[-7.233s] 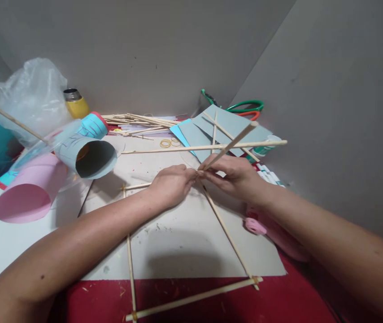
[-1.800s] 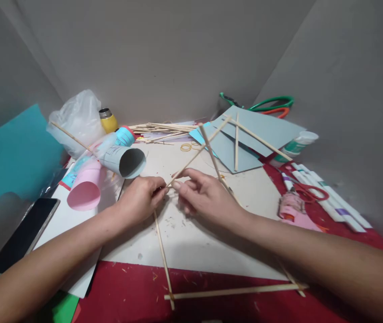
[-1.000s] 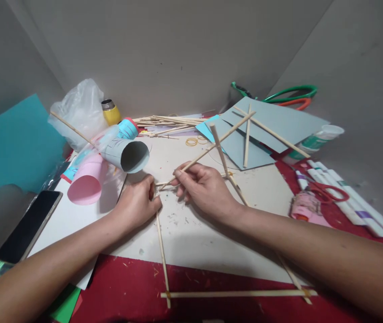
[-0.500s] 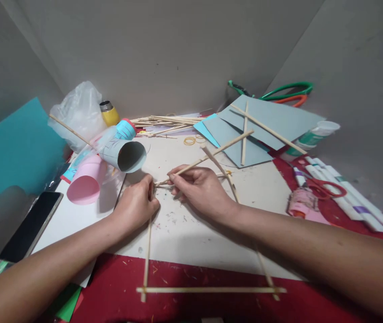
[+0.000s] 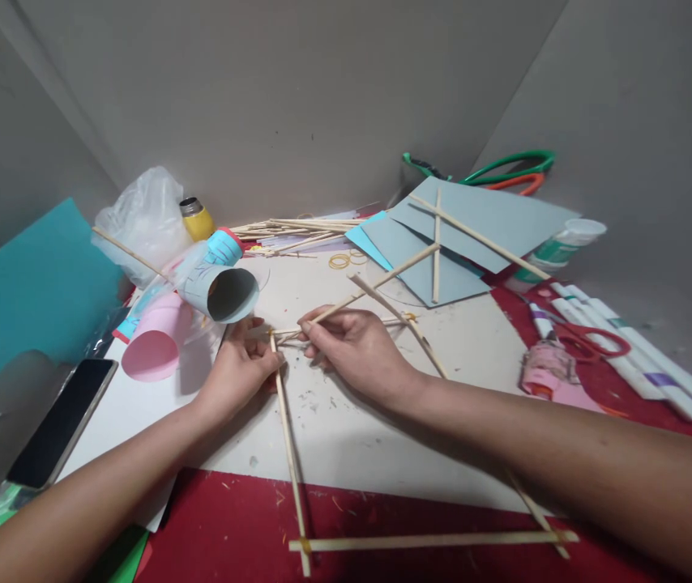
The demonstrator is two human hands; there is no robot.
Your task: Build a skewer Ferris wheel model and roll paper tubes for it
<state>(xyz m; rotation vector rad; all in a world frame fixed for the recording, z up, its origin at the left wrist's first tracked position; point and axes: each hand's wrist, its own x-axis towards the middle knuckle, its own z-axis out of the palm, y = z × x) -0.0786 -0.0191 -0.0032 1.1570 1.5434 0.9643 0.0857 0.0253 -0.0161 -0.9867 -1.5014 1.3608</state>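
A four-sided frame of thin wooden sticks (image 5: 431, 541) lies over the white board, its visible corners bound with yellow rubber bands. My left hand (image 5: 240, 364) is closed around the frame's far left corner, thumb on the side stick. Between the thumb and fingers of my right hand (image 5: 349, 336) is a loose wooden stick (image 5: 391, 274), slanting up to the right, its lower end close to that corner. Another stick (image 5: 391, 304) rises at a slant from the far right corner and crosses behind the held one. My right forearm hides part of the frame's right side.
Pink and grey paper tubes (image 5: 155, 340), a plastic bag (image 5: 139, 214) and a phone (image 5: 63, 421) are on the left. Several sticks (image 5: 303, 231) lie at the back. Grey sheets (image 5: 485, 219), red scissors (image 5: 595, 340) and white markers (image 5: 643, 348) lie right.
The frame has turned a little, its near side shifting right and towards me. My left hand has opened up slightly around the corner, which now shows. The held stick's tip is slightly lower left.
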